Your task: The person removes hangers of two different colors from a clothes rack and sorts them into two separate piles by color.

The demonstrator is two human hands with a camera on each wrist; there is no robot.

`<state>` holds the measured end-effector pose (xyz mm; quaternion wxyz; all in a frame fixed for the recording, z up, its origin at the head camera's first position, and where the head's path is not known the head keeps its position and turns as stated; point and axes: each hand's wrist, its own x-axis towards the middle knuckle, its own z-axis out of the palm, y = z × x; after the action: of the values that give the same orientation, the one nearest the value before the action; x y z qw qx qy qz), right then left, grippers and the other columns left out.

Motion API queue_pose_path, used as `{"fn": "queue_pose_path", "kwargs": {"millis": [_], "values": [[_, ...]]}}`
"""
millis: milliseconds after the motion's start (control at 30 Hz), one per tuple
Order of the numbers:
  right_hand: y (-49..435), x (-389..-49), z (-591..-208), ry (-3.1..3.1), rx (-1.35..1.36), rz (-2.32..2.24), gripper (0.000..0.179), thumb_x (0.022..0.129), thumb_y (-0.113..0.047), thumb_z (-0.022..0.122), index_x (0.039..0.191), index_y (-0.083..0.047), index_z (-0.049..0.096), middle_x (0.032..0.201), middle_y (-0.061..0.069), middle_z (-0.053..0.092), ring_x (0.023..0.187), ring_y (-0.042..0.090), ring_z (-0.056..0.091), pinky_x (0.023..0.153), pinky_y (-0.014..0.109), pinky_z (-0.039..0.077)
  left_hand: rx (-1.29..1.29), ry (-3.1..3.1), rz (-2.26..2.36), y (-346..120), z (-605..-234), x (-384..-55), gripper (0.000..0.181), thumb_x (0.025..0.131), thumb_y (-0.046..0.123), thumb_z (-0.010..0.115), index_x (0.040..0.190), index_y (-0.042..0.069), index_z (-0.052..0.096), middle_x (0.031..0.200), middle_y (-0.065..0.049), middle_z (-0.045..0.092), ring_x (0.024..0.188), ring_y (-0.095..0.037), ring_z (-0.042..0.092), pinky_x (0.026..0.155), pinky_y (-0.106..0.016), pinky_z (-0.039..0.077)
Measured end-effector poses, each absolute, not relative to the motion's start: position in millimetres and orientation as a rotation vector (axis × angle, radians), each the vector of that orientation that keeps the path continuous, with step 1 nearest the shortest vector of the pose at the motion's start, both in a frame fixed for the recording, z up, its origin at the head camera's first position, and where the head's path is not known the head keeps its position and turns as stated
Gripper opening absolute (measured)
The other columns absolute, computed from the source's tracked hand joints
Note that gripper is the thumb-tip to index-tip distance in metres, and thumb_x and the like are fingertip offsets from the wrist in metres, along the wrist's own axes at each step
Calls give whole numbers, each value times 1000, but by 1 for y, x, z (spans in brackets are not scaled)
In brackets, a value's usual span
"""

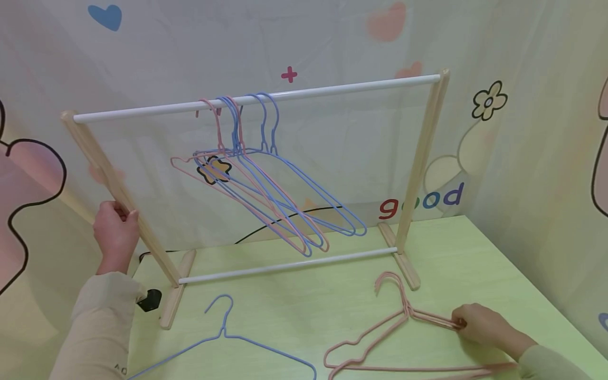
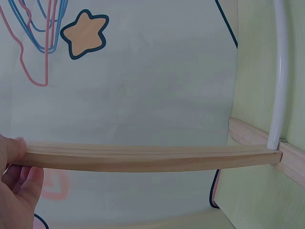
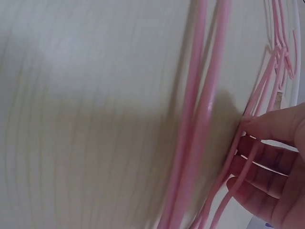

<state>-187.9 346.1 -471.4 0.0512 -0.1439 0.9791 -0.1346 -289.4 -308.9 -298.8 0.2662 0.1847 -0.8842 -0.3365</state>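
On the left of the head view, my left hand (image 1: 116,232) grips the wooden side post (image 1: 149,240) of a small clothes rack. The left wrist view shows thumb and fingers on either side of that post (image 2: 152,160). My right hand (image 1: 486,327) holds the shoulder of a few pink clothes hangers (image 1: 389,327) low over the table at the right. In the right wrist view, its curled fingers (image 3: 252,195) and thumb are around the pink hanger wires (image 3: 193,119). Several pink and blue hangers (image 1: 280,195) hang from the rack's white top rod (image 1: 332,94).
A blue hanger (image 1: 224,333) lies on the pale green table (image 1: 285,311) in front of the rack. The rack's lower white rod (image 1: 290,266) and wooden feet (image 1: 408,269) stand on the table. Behind is a patterned curtain (image 1: 332,42). A small black object (image 1: 151,300) sits by the left foot.
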Motion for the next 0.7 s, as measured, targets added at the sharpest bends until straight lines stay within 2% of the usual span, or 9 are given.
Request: {"fn": "queue_pose_path", "kwargs": {"millis": [133, 467, 700], "values": [[344, -187, -474, 3031, -401, -354, 25, 66, -3, 62, 57, -20, 46, 57, -9, 39, 53, 5, 32, 47, 23, 24, 502, -2389, -911, -308, -298, -289, 32, 89, 20, 47, 111, -3, 40, 94, -14, 48, 85, -27, 46, 62, -29, 37], [342, -187, -475, 3033, -386, -325, 26, 68, -3, 62, 57, -19, 44, 56, -8, 38, 52, 6, 31, 47, 23, 23, 499, -2388, -908, -308, -296, -289, 32, 89, 19, 47, 110, -3, 40, 93, -13, 48, 84, -26, 46, 63, -29, 36], [340, -189, -482, 3102, -517, -189, 32, 68, -10, 64, 54, -19, 37, 53, -10, 31, 50, 5, 26, 46, 21, 21, 498, -2391, -901, -308, -297, -289, 32, 89, 19, 47, 111, -4, 41, 94, -14, 48, 85, -27, 46, 63, -29, 37]]}}
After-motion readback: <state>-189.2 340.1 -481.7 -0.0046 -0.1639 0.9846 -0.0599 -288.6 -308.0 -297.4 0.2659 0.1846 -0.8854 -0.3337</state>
